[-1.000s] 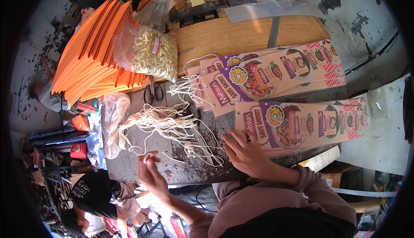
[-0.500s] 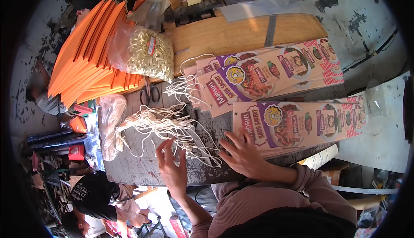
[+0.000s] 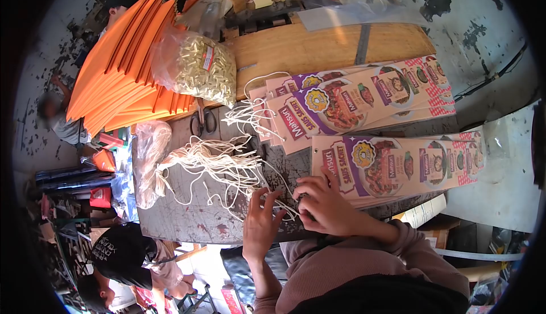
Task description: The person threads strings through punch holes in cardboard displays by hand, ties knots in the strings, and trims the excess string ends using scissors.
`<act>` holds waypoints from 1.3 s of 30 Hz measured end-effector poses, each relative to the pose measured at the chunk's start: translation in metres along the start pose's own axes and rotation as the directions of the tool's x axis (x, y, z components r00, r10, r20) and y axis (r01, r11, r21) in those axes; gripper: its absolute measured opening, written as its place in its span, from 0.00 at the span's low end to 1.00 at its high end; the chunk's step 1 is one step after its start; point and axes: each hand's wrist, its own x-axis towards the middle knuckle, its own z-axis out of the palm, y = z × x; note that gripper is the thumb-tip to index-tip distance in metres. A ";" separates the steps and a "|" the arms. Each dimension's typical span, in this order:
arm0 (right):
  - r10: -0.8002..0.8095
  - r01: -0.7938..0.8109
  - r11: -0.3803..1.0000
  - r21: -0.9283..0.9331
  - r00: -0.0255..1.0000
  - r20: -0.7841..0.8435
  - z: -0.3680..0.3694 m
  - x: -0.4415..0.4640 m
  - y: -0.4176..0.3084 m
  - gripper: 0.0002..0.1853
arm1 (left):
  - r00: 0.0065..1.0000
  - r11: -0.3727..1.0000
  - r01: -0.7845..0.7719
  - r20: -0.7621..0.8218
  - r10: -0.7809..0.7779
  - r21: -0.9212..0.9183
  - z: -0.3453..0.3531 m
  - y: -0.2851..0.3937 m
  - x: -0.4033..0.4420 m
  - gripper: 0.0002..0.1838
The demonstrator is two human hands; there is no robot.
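Observation:
A tangled bundle of white cords [image 3: 219, 163] lies on the worn grey tabletop, its loose ends trailing toward both hands. My left hand [image 3: 261, 226] is at the near ends of the bundle, thumb and forefinger apart, fingertips beside the cords. Curled inward, my right hand [image 3: 325, 205] has its fingertips closed on a cord end just left of the front stack. That front stack of printed hanging cards [image 3: 392, 166] has a hole in its corner. Behind it, a fanned pile of the same cards [image 3: 352, 101] has white cords [image 3: 250, 115] threaded through the corners.
Scissors [image 3: 202, 122] lie behind the cords, near a clear bag of small gold-coloured tubes [image 3: 206, 67]. Orange folded sheets [image 3: 122, 69] are piled at the left. A plastic bag [image 3: 151, 166] wraps the cords' far-left end. A seated person [image 3: 128, 257] is at lower left.
My left hand has moved right, toward the cord ends and my right hand. The right fingers have curled inward from a spread pose. The view has shifted slightly.

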 end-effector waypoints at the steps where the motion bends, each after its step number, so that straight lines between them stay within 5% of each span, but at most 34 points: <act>1: -0.001 0.001 1.000 0.002 1.000 0.001 -0.011 0.001 0.004 0.02 | 1.000 1.000 0.002 0.000 -0.002 0.001 0.000 0.000 0.000 0.25; 2: -0.006 0.006 0.927 0.374 1.000 -0.001 -0.023 0.001 0.010 0.02 | 1.000 1.000 -0.018 -0.020 0.018 0.004 0.001 -0.001 0.000 0.24; 4: 0.129 -0.089 0.445 0.891 0.991 0.035 -0.049 -0.003 0.013 0.04 | 0.998 0.999 -0.041 -0.040 0.042 0.009 0.003 -0.002 0.000 0.24; 5: 0.231 -0.087 0.338 0.937 0.973 0.007 -0.062 -0.007 0.018 0.06 | 0.998 0.999 -0.035 -0.043 0.035 0.007 0.003 -0.002 0.000 0.24; 7: 0.245 0.188 0.098 0.977 0.947 -0.206 -0.080 -0.019 0.035 0.10 | 0.999 1.000 -0.030 -0.044 0.031 0.004 0.003 -0.002 0.000 0.24; 8: 0.185 0.423 -0.051 0.904 0.894 -0.408 -0.087 -0.028 0.045 0.12 | 1.000 1.000 -0.006 -0.030 0.007 0.009 0.001 0.000 0.000 0.24; 12: 0.356 0.738 -0.310 0.599 0.675 -0.646 -0.144 -0.068 0.058 0.04 | 0.998 0.999 0.031 -0.062 -0.029 0.036 -0.001 0.005 0.002 0.20; 17: 0.326 0.872 -0.250 0.421 0.485 -0.811 -0.186 -0.102 0.059 0.07 | 0.994 0.997 -0.036 -0.103 0.042 0.066 0.004 -0.007 0.006 0.15; 22: 0.354 0.867 -0.199 0.457 0.499 -0.791 -0.183 -0.104 0.060 0.07 | 0.989 0.999 -0.042 -0.142 0.040 -0.006 0.001 0.018 0.013 0.15; 27: 0.324 0.838 -0.248 0.487 0.545 -0.773 -0.177 -0.088 0.054 0.07 | 0.861 0.867 -0.498 -0.123 0.494 -0.003 0.012 0.075 0.024 0.23; 30: 0.307 0.835 -0.275 0.476 0.546 -0.780 -0.178 -0.085 0.048 0.06 | 0.782 0.790 -0.595 -0.120 0.612 0.149 0.026 0.095 0.053 0.24; 33: 0.286 0.845 -0.255 0.470 0.530 -0.798 -0.183 -0.091 0.043 0.06 | 0.747 0.737 -0.600 -0.112 0.655 0.311 0.041 0.098 0.075 0.22; 36: 0.307 0.872 -0.233 0.431 0.486 -0.818 -0.186 -0.102 0.043 0.06 | 0.763 0.739 -0.630 0.014 0.647 0.239 0.044 0.089 0.077 0.19; 39: 0.333 0.891 -0.201 0.408 0.454 -0.826 -0.191 -0.116 0.052 0.07 | 0.755 0.749 -0.646 -0.021 0.655 0.145 0.039 0.067 0.074 0.15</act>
